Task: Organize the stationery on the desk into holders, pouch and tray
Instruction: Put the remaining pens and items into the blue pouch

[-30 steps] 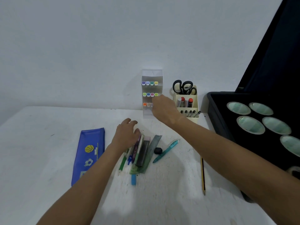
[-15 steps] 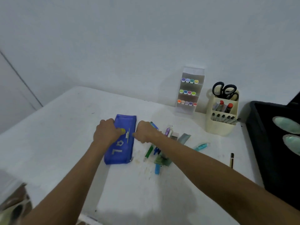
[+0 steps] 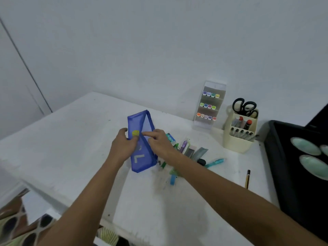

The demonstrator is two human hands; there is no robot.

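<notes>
A blue pouch point(image 3: 141, 158) stands tilted on the white desk point(image 3: 79, 139), its mouth spread apart at the far end. My left hand point(image 3: 124, 144) grips its left edge and my right hand point(image 3: 159, 141) pinches its right edge. Just right of the pouch lies a heap of loose pens, markers and a ruler point(image 3: 188, 151), with a teal pen point(image 3: 214, 162) and a black eraser point(image 3: 201, 161). A pencil point(image 3: 247, 178) lies apart further right. A clear marker rack point(image 3: 209, 105) and a cream holder point(image 3: 239, 132) with black scissors point(image 3: 245, 107) stand at the back.
A black tray point(image 3: 276, 157) with pale green dishes point(image 3: 305, 146) occupies the right side. The wall runs close behind the holders. The desk's front edge point(image 3: 58, 201) drops off at lower left, where patterned fabric point(image 3: 19, 222) shows below.
My right hand left the marker rack and my left hand left the pen heap; both went to the pouch. The pouch has been lifted at one end and pulled apart.
</notes>
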